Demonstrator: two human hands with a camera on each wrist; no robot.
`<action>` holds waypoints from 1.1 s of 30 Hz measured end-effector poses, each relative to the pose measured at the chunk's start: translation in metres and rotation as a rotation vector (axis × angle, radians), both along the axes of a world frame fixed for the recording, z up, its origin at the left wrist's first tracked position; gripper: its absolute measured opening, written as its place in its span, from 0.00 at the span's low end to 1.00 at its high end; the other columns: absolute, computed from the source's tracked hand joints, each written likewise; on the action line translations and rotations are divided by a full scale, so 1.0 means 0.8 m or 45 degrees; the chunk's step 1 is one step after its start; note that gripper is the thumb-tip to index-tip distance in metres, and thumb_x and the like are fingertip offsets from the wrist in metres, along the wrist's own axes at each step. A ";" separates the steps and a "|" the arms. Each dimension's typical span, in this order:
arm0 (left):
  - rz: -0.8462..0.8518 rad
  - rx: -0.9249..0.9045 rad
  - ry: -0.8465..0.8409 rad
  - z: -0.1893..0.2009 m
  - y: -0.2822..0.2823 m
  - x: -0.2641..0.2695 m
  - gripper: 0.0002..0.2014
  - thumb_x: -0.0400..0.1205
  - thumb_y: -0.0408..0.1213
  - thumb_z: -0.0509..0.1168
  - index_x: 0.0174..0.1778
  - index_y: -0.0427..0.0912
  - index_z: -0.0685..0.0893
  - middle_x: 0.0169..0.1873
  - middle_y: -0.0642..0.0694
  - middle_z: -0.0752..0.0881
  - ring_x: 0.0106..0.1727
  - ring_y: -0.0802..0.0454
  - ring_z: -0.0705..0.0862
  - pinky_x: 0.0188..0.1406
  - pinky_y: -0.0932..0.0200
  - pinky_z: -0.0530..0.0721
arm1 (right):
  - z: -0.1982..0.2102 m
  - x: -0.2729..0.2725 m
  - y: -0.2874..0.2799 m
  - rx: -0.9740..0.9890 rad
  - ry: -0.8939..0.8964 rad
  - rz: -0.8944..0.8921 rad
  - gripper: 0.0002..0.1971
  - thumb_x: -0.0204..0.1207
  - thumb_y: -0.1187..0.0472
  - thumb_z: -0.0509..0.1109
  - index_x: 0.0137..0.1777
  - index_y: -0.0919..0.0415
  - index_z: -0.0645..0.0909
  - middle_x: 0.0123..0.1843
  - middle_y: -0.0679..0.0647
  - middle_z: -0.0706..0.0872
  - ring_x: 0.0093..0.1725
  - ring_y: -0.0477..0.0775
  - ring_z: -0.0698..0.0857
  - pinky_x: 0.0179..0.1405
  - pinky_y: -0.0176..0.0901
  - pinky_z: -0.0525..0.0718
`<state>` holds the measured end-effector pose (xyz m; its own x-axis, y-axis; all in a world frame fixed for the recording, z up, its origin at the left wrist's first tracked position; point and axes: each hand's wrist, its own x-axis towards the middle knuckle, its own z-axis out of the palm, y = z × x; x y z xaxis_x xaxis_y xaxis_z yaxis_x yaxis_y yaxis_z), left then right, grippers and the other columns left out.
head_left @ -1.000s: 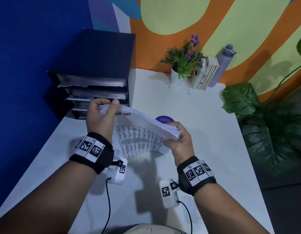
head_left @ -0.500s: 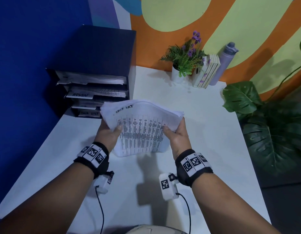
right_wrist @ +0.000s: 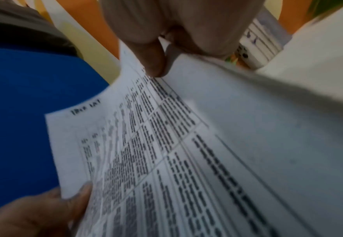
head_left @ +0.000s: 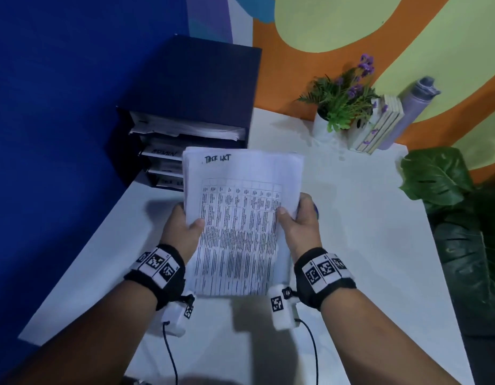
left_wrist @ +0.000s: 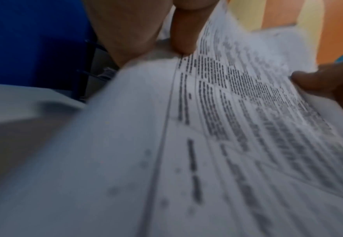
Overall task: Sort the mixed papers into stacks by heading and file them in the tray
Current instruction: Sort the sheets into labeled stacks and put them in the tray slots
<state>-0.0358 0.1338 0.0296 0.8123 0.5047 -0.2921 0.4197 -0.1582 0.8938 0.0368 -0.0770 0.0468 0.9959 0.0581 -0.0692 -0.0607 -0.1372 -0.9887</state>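
Note:
I hold a stack of white printed papers [head_left: 238, 218] upright above the table, its top sheet a table of text under a handwritten heading. My left hand [head_left: 185, 223] grips the stack's left edge, thumb on the front. My right hand [head_left: 296, 220] grips the right edge the same way. The wrist views show the same papers [left_wrist: 207, 144] [right_wrist: 186, 152] close up, each with a thumb pressed on the sheet. The dark blue filing tray [head_left: 201, 87] stands at the back left, its shelves holding labelled paper stacks; the held stack covers part of its lower shelves.
A white table [head_left: 351, 218] carries a potted purple-flowered plant [head_left: 340, 101], a few upright books [head_left: 379, 126] and a lilac bottle [head_left: 413, 107] at the back. A large leafy plant [head_left: 449, 218] stands off the right edge. A blue wall runs along the left.
The stack has turned from lying crosswise and bent to upright and facing me. Both hands slid from its top and side to its lower left and right edges.

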 end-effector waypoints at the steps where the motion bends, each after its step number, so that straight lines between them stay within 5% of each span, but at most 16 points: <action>1: 0.021 -0.024 0.066 -0.006 0.011 -0.006 0.13 0.83 0.32 0.63 0.62 0.48 0.76 0.54 0.50 0.84 0.54 0.49 0.83 0.56 0.52 0.79 | -0.009 0.003 0.013 -0.011 0.047 0.004 0.12 0.80 0.72 0.64 0.58 0.56 0.75 0.45 0.47 0.85 0.39 0.38 0.84 0.40 0.33 0.83; 5: 0.047 -0.158 0.312 -0.047 0.064 -0.042 0.14 0.81 0.36 0.66 0.63 0.46 0.80 0.55 0.48 0.87 0.55 0.47 0.85 0.63 0.45 0.81 | -0.058 -0.002 0.068 -0.111 0.354 0.075 0.11 0.79 0.68 0.62 0.56 0.54 0.79 0.44 0.56 0.89 0.39 0.53 0.87 0.36 0.46 0.87; 8: 0.034 -0.221 0.411 -0.081 0.103 -0.069 0.15 0.82 0.39 0.67 0.65 0.47 0.82 0.57 0.50 0.88 0.57 0.47 0.86 0.65 0.41 0.80 | -0.083 -0.007 0.108 -0.057 0.510 0.105 0.14 0.78 0.72 0.58 0.56 0.57 0.80 0.32 0.54 0.84 0.25 0.50 0.80 0.21 0.37 0.77; 12: 0.037 -0.271 0.476 -0.121 0.146 -0.094 0.20 0.77 0.46 0.67 0.66 0.50 0.81 0.59 0.49 0.88 0.58 0.47 0.86 0.64 0.38 0.81 | -0.111 0.010 0.156 -0.107 0.608 0.209 0.17 0.76 0.71 0.60 0.56 0.53 0.83 0.37 0.54 0.87 0.31 0.52 0.82 0.31 0.41 0.81; 14: 0.042 -0.291 0.477 -0.108 0.150 -0.097 0.13 0.83 0.37 0.65 0.64 0.46 0.82 0.56 0.46 0.89 0.56 0.45 0.87 0.62 0.39 0.82 | -0.120 0.020 0.173 -0.121 0.657 0.206 0.17 0.75 0.70 0.60 0.53 0.51 0.85 0.39 0.59 0.89 0.33 0.55 0.83 0.33 0.43 0.82; 18: -0.015 -0.467 0.485 -0.077 0.141 -0.093 0.10 0.85 0.29 0.63 0.58 0.47 0.79 0.52 0.43 0.87 0.53 0.41 0.86 0.51 0.45 0.86 | -0.129 0.047 0.176 -0.158 0.650 0.119 0.12 0.76 0.76 0.60 0.48 0.63 0.82 0.37 0.62 0.81 0.35 0.56 0.79 0.29 0.39 0.76; 21: -0.127 -0.527 0.521 -0.066 0.145 -0.082 0.10 0.86 0.33 0.61 0.60 0.51 0.76 0.55 0.45 0.85 0.44 0.40 0.89 0.34 0.53 0.86 | -0.129 0.068 0.169 -0.202 0.612 0.018 0.11 0.78 0.75 0.61 0.44 0.61 0.81 0.37 0.60 0.81 0.33 0.55 0.78 0.28 0.37 0.75; 23: -0.160 -0.408 0.513 -0.065 0.152 -0.066 0.11 0.87 0.33 0.58 0.63 0.50 0.73 0.55 0.43 0.84 0.32 0.45 0.87 0.28 0.58 0.82 | -0.127 0.073 0.169 -0.213 0.608 -0.044 0.08 0.78 0.70 0.61 0.46 0.61 0.81 0.33 0.58 0.80 0.31 0.55 0.78 0.28 0.40 0.76; 26: -0.139 -0.284 0.507 -0.071 0.169 -0.032 0.12 0.87 0.31 0.57 0.66 0.48 0.71 0.52 0.41 0.85 0.28 0.50 0.86 0.25 0.60 0.82 | -0.126 0.072 0.178 -0.317 0.604 0.041 0.06 0.76 0.56 0.65 0.46 0.59 0.74 0.34 0.60 0.81 0.35 0.59 0.82 0.40 0.50 0.85; 28: -0.109 -0.280 0.485 -0.076 0.179 -0.009 0.12 0.87 0.31 0.57 0.65 0.47 0.73 0.51 0.40 0.85 0.27 0.51 0.85 0.25 0.60 0.82 | -0.118 0.067 0.183 -0.252 0.632 0.078 0.11 0.78 0.52 0.65 0.49 0.60 0.70 0.37 0.64 0.83 0.32 0.60 0.86 0.41 0.57 0.89; 30: -0.078 -0.214 0.463 -0.086 0.189 0.017 0.10 0.87 0.33 0.58 0.64 0.46 0.74 0.49 0.41 0.85 0.29 0.51 0.84 0.27 0.59 0.81 | -0.109 0.058 0.185 -0.134 0.700 0.094 0.09 0.82 0.57 0.65 0.56 0.59 0.70 0.36 0.61 0.83 0.26 0.54 0.85 0.32 0.49 0.89; 33: -0.070 -0.115 0.435 -0.098 0.203 0.057 0.11 0.86 0.36 0.59 0.64 0.44 0.74 0.44 0.41 0.85 0.32 0.49 0.82 0.31 0.58 0.78 | -0.123 0.049 0.181 -0.230 0.670 0.152 0.19 0.81 0.58 0.65 0.71 0.53 0.68 0.48 0.55 0.86 0.43 0.55 0.88 0.51 0.57 0.88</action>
